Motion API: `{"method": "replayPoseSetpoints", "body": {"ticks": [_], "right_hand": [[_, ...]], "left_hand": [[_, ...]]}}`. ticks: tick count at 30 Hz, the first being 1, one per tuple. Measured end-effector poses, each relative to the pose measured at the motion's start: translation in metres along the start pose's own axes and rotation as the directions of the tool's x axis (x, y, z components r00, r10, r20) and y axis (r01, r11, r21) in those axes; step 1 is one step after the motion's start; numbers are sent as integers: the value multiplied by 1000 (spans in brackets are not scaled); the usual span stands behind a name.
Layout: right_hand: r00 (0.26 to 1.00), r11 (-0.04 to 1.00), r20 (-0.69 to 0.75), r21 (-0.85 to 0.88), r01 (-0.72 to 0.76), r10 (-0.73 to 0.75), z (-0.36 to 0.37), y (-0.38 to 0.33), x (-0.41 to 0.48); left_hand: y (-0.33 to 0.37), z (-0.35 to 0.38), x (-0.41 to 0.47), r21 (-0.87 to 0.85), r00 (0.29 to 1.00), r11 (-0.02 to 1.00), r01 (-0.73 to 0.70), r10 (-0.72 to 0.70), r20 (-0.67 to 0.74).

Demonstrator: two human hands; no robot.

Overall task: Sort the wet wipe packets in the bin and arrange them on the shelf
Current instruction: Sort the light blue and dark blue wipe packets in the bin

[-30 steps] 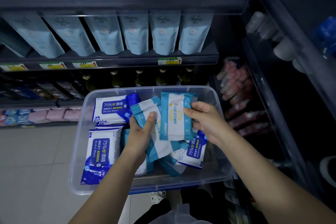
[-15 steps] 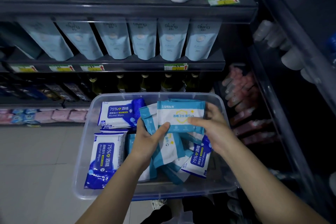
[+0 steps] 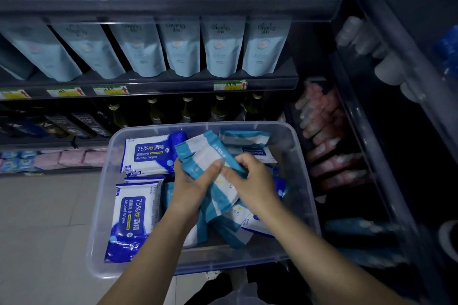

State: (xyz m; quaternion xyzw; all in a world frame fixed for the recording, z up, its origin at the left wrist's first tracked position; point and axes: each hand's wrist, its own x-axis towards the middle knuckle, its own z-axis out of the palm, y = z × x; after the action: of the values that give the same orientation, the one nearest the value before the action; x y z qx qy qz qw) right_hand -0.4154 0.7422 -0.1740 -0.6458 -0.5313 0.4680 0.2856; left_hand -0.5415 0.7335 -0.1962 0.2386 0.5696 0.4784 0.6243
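Over clear plastic bin [image 3: 104, 195] — left grip [image 3: 190, 186], right grip [image 3: 250, 181] both pinching glossy teal-striped flat packets [image 3: 203, 153].

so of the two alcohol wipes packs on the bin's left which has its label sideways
The front one, nearest you; the back one reads upright.

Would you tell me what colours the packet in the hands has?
The packet has teal and white bands; head view shows it.

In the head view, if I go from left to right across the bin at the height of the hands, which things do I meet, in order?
Clear bin, left wall → dark-blue alcohol wipes packs → left hand → teal-and-white wipe packets gripped by both hands → right hand → the bin's right wall.
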Motion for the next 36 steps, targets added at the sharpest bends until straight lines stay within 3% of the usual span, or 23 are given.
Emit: {"method": "replayPoseSetpoints", "body": {"ticks": [2,5,8,11,13,16,19,22,27,31,33,36], "right_hand": [[1000,999,3,44,-32,31,-1,10,1],[974,982,-136,82,-172,182,-22,40,17],[953,949,-183,-160,-271,241,-38,69,26],[990,895,-81,-422,-141,117,-37,79,27],[1000,808,15,-589,-11,25,-30,82,27],[993,652,93,-757,27,67,-27,84,28],[994,578,104,-813,60,42,-29,85,28],[995,626,66,-774,95,-71,-32,82,28],[988,859,-103,-510,48,-116,-55,52,38],[931,969,-283,-155,190,-228,-84,10,48],[904,933,-231,-86,350,-361,-91,-16,42],[866,870,95,8,492,-491,-86,-34,24]], "left_hand": [[-2,-3,1,12,998,1000,-10,11,-66],[0,-11,3,-30,990,1000,-9,5,-141],[10,-21,6,-38,990,999,-30,24,-142],[18,-28,7,-41,988,998,-44,37,-149],[22,-31,7,-50,988,998,-43,35,-152],[26,-34,5,-55,990,998,-27,19,-138],[24,-35,2,-61,990,998,-5,-4,-141],[20,-36,0,-53,989,998,18,-26,-146],[20,-35,-1,-39,985,998,45,-51,-162],[23,-35,2,-20,992,997,71,-73,-107],[23,-32,1,-9,993,994,108,-108,-49],[25,-23,-3,-15,982,983,184,-183,40]]}}
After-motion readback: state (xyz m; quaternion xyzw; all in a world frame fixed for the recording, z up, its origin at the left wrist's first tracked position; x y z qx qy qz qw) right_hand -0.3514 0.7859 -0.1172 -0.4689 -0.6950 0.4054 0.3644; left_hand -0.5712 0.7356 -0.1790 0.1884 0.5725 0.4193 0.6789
